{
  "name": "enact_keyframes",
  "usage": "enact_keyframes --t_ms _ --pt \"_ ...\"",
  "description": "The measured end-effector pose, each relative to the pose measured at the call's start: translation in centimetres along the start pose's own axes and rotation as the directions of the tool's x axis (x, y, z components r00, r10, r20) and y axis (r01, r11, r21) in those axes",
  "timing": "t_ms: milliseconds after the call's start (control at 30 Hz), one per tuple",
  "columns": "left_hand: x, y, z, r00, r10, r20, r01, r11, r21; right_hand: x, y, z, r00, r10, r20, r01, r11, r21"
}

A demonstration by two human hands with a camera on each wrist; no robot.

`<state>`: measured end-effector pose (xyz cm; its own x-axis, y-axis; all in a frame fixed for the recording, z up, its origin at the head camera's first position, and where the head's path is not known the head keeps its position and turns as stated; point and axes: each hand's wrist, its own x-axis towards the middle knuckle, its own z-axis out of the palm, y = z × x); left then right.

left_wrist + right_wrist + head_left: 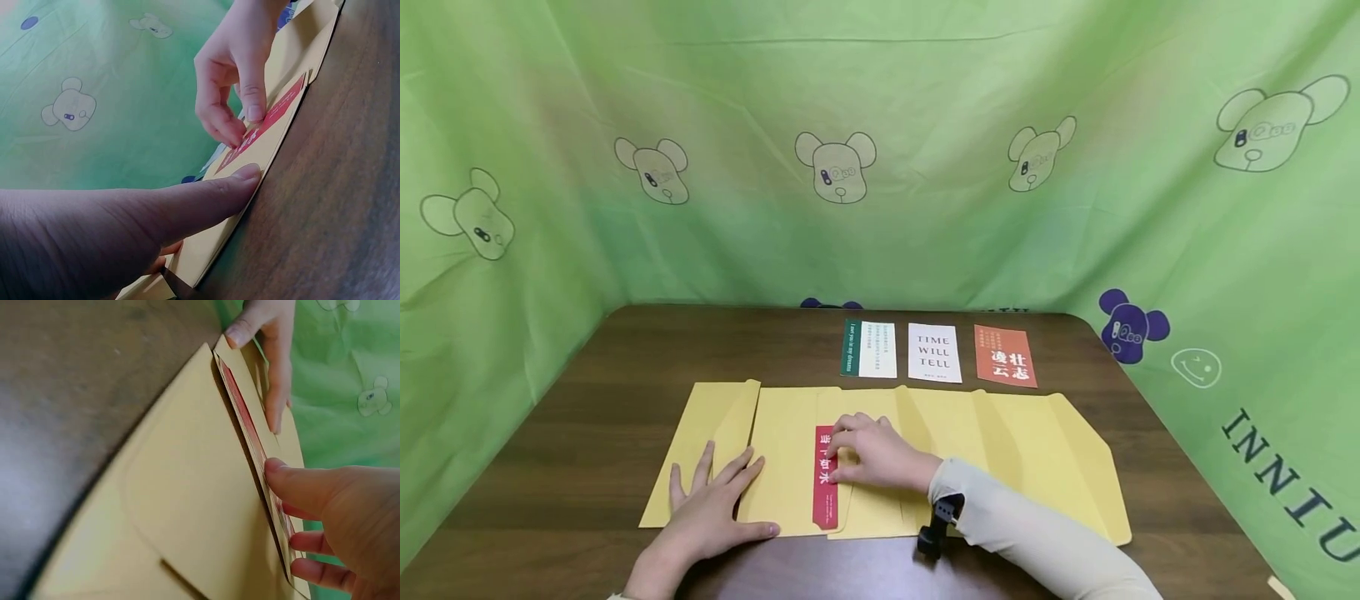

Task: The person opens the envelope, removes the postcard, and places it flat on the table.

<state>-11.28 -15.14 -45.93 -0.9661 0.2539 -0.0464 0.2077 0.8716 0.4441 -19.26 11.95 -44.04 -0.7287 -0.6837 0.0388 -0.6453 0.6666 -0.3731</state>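
Observation:
A red card [824, 504] with white characters shows as an upright strip at the flap end of a yellow envelope [782, 483]. My right hand [872, 454] holds the card by its right side with bent thumb and fingers; the thumb tip is beside the red surface in the left wrist view. My left hand [711, 508] lies with fingers spread across this envelope and the leftmost envelope [673, 454]. Its thumb [237, 184] presses near the envelope's front edge. In the right wrist view, the card [244, 412] appears as a narrow red strip along the flap.
More yellow envelopes [1030, 433] overlap in a row to the right, flaps open rightward. Behind them lie a green-and-white card [872, 350], a white card [934, 354] and an orange-red card [1003, 354]. A green printed cloth [925, 233] surrounds the dark wooden table [580, 450].

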Motion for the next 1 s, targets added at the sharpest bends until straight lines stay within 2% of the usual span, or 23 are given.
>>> enact_keyframes --t_ms 267,467,633,833,1000 --pt "-0.1 0.2 -0.2 1.000 0.006 -0.007 -0.007 1.000 -0.005 1.0 0.6 0.2 0.989 0.146 -0.005 -0.146 0.989 0.022" --pt "-0.1 0.3 -0.3 1.000 0.007 -0.009 -0.007 1.000 -0.004 1.4 0.9 0.2 0.987 0.161 0.000 -0.161 0.987 0.012" --pt "-0.1 0.2 -0.3 1.000 0.003 -0.005 -0.003 1.000 0.004 1.7 0.8 0.2 0.989 0.150 0.002 -0.149 0.979 0.137" --pt "0.0 0.2 -0.2 1.000 -0.001 -0.002 0.001 1.000 0.005 1.9 0.6 0.3 0.985 0.171 0.017 -0.168 0.940 0.298" --pt "0.0 0.3 -0.2 1.000 0.000 -0.005 0.000 1.000 0.001 1.8 0.3 0.2 0.984 0.180 0.015 -0.173 0.917 0.360"
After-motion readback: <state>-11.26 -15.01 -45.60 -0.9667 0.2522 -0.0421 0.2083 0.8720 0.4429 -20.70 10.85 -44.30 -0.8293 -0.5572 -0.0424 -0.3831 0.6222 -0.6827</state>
